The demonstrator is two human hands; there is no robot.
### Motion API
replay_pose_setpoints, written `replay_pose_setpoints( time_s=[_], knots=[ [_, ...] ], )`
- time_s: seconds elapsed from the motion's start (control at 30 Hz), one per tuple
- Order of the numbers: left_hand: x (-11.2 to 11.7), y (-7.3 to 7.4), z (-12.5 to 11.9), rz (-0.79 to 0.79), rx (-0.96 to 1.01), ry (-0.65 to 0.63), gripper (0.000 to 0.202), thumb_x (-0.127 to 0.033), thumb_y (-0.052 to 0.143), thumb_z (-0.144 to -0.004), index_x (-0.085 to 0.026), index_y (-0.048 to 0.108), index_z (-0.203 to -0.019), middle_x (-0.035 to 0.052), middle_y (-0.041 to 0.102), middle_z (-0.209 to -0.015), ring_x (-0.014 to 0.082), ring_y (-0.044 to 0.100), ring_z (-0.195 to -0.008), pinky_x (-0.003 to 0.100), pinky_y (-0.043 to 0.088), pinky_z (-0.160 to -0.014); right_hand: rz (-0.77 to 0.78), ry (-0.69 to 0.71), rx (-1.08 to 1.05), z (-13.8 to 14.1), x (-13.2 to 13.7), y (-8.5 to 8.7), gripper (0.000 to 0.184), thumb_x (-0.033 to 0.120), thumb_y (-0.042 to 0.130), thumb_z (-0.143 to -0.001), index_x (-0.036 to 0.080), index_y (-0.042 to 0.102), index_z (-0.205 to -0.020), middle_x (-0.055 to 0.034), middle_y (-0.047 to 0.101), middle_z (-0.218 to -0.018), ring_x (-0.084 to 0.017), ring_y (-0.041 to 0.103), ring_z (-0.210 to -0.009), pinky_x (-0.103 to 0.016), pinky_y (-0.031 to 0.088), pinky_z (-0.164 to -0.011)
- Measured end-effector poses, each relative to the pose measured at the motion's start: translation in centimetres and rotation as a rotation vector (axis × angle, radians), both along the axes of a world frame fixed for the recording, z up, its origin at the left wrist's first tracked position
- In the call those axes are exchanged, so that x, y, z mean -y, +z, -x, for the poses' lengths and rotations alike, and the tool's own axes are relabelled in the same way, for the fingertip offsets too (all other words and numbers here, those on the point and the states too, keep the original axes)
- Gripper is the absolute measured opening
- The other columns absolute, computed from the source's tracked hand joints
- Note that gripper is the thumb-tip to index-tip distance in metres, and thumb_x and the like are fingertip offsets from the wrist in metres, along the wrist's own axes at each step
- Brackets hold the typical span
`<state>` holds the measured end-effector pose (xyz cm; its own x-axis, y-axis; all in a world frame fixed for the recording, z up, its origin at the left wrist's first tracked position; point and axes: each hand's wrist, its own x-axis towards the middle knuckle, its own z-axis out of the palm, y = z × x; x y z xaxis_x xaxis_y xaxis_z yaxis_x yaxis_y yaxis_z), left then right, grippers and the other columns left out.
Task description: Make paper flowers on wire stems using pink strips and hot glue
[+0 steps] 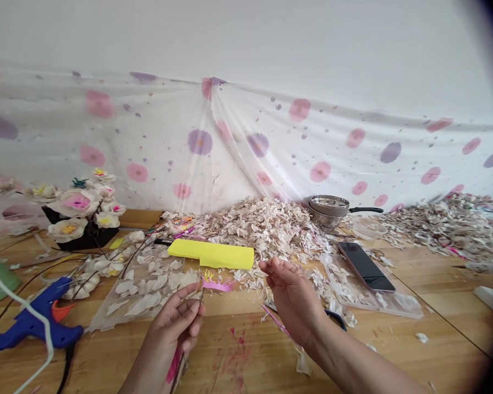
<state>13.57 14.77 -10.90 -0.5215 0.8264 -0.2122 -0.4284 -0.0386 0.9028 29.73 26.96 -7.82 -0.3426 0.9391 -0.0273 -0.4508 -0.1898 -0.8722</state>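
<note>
My left hand pinches a thin stem topped by a strip of fringed pink and yellow paper. My right hand hangs in the air to the right of it, fingers loosely curled, holding nothing. A folded block of yellow crepe paper lies on a clear plastic sheet beyond my hands. Just below my right hand are a thin pink paper strip and black-handled scissors, the scissors partly hidden by my wrist.
On the wooden table, a blue glue gun lies at left, beside white-and-pink paper flowers in a dark pot. Heaps of paper petals spread along the back, near a phone and stacked metal pans.
</note>
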Motion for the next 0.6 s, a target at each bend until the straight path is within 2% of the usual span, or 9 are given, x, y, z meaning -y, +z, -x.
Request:
replay_pose_setpoints(
  time_s=[0.17,0.23,0.37,0.5,0.6],
  knots=[
    [0.0,-0.1,0.0,-0.008,0.011,-0.015,0.053,-0.030,0.077,-0.065,-0.019,0.055,-0.111,0.0001,0.059,-0.071,0.0060,0.041,-0.049,0.012,0.024,-0.038,0.067,0.006,-0.036,0.0,0.3,0.2,0.030,0.044,0.083,-0.054,0.022,0.067,-0.067,-0.0036,0.073,-0.076,-0.026,0.062,-0.093,-0.034,0.038,-0.077],
    [0.1,-0.1,0.0,-0.007,0.006,-0.016,0.051,-0.029,0.076,-0.067,-0.019,0.054,-0.112,0.0002,0.059,-0.072,0.0057,0.042,-0.050,0.011,0.025,-0.039,0.065,0.016,-0.030,0.0,0.3,0.0,0.032,0.051,0.079,-0.060,0.022,0.068,-0.069,-0.0037,0.073,-0.077,-0.026,0.062,-0.097,-0.035,0.038,-0.080],
    [0.1,-0.2,0.0,0.003,0.010,-0.025,0.052,-0.030,0.077,-0.066,-0.020,0.054,-0.112,-0.0001,0.058,-0.072,0.0051,0.040,-0.048,0.012,0.023,-0.038,0.017,0.046,0.018,0.1,0.4,-0.5,0.045,0.064,0.059,-0.076,0.021,0.070,-0.078,-0.0060,0.074,-0.083,-0.025,0.062,-0.098,-0.036,0.037,-0.083],
    [0.1,-0.2,-0.1,0.011,0.003,-0.047,0.054,-0.031,0.077,-0.066,-0.019,0.053,-0.114,0.0002,0.058,-0.073,0.0056,0.041,-0.049,0.013,0.023,-0.038,-0.076,0.087,0.106,0.2,0.8,-0.6,0.033,0.049,0.074,-0.070,0.020,0.067,-0.085,-0.0041,0.073,-0.083,-0.022,0.061,-0.090,-0.034,0.038,-0.081],
    [0.2,-0.2,-0.4,0.006,-0.027,-0.081,0.055,-0.033,0.076,-0.067,-0.019,0.052,-0.115,0.0003,0.058,-0.072,0.0059,0.041,-0.048,0.013,0.023,-0.038,-0.177,0.088,0.157,0.3,1.2,-0.2,0.027,0.040,0.076,-0.070,0.019,0.061,-0.076,-0.0016,0.070,-0.075,-0.018,0.060,-0.079,-0.031,0.039,-0.078]
  ],
)
